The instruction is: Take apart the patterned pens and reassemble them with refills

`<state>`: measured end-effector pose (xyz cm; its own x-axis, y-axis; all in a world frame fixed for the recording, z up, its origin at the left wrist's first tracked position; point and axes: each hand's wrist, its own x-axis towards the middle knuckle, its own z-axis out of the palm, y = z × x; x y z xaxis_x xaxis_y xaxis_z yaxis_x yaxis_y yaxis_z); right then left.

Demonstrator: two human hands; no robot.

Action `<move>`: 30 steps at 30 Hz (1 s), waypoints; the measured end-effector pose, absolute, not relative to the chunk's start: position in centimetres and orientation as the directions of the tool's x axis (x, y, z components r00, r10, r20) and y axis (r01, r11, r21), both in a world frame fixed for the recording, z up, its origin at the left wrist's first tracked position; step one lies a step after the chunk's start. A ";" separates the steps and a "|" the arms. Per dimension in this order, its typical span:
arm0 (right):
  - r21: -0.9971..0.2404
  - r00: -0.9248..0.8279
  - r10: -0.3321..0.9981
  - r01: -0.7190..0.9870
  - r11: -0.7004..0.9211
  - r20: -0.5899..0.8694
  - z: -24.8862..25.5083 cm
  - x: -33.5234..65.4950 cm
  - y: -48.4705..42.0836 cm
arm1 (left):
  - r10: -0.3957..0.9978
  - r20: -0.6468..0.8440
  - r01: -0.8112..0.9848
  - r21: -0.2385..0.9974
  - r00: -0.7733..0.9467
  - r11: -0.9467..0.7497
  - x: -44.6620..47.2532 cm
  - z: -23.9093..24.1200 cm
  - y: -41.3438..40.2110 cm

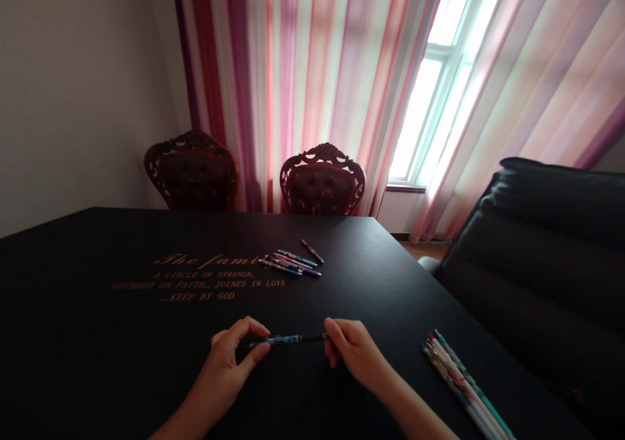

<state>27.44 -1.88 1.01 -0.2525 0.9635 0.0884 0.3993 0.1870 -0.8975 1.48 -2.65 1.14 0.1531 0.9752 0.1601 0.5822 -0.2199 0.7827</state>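
Observation:
A slim pen (288,340) with a blue patterned barrel and a dark section lies level between my two hands, just above the black table. My left hand (234,352) pinches its blue end between thumb and fingers. At the dark end, my right hand (352,349) grips the tip with thumb and curled fingers. Whether the dark section is a cap or part of the barrel I cannot tell. Farther off on the table, several colourful pens (290,262) lie in a loose pile, with one pen (311,250) a little apart behind them.
Several longer pens (461,381) lie side by side at the right of the black table (122,349), which bears printed lettering (205,275). Two carved chairs (322,186) stand beyond the far edge. A black leather armchair (547,251) is at the right, near the curtained window.

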 end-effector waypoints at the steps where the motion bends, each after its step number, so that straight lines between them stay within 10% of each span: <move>1: -0.899 -0.255 0.960 0.384 0.213 0.118 1.1 27.5 -1.9 | 0.976 0.154 0.579 0.786 0.154 -0.216 1.4 1.1 -2.6; 30: -0.893 -0.268 0.941 0.341 0.293 0.206 1.1 27.1 -2.1 | 0.976 0.182 0.533 0.817 0.123 -0.220 1.7 1.6 -2.9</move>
